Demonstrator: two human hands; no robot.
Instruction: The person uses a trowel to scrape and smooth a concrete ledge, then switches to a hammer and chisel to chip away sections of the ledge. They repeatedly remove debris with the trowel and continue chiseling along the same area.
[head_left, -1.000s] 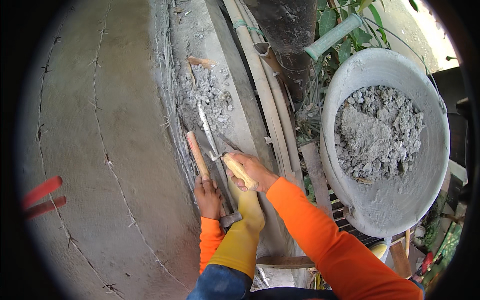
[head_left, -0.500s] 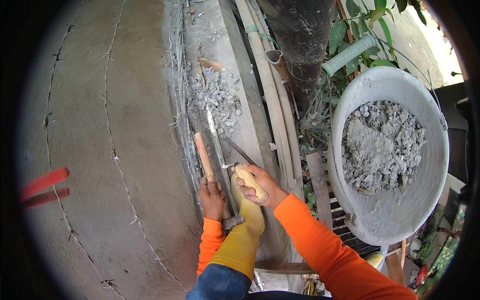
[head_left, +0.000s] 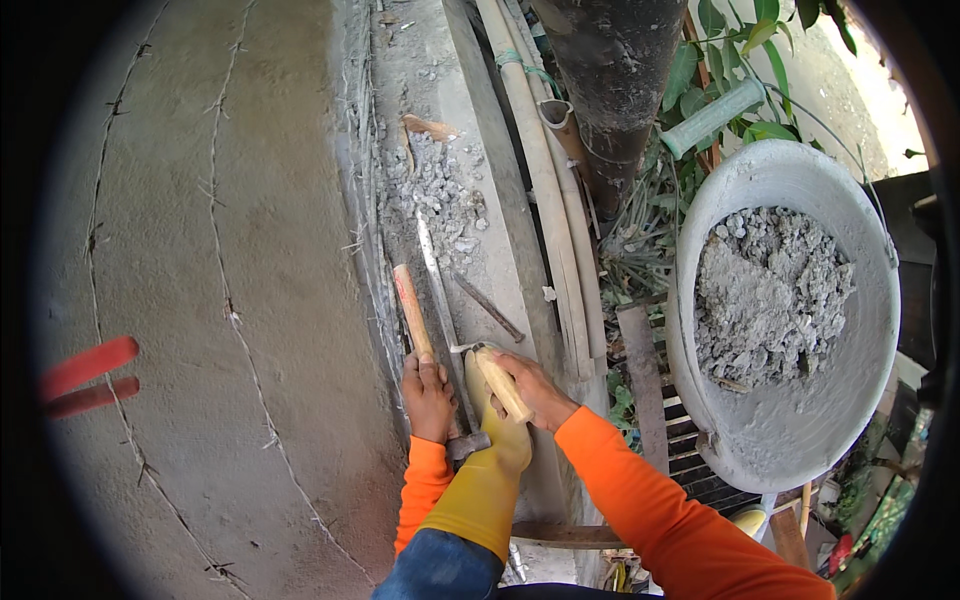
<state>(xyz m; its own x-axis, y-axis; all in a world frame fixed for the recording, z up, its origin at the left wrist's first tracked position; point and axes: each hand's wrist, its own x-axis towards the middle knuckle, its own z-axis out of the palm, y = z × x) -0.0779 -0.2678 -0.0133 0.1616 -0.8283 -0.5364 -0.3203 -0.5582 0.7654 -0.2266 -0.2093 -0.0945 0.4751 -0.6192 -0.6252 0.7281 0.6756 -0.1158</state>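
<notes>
My left hand point(head_left: 429, 398) is wrapped round the wooden handle of a hammer point(head_left: 413, 315); its dark metal head lies beside my yellow boot point(head_left: 478, 485). My right hand point(head_left: 536, 390) grips a trowel point(head_left: 503, 383) by its pale wooden handle, above the boot. The trowel's whitish blade is seen nearly edge-on, pointing away along the concrete ledge point(head_left: 500, 230). To the right of the blade, a dark metal rod point(head_left: 488, 307) lies on the ledge. Grey mortar rubble point(head_left: 440, 190) is heaped past the blade tip.
A grey basin point(head_left: 740, 455) of crumbled mortar stands at the right, by a dark post point(head_left: 605, 90). Long pipes point(head_left: 540, 150) run along the ledge. Barbed wire strands point(head_left: 228, 300) cross the plastered surface at left, near two red bars point(head_left: 90, 368).
My right hand has shifted slightly right and down, its grip on the trowel handle changed. The metal rod now shows fully. The view has moved a little; my left hand keeps the hammer.
</notes>
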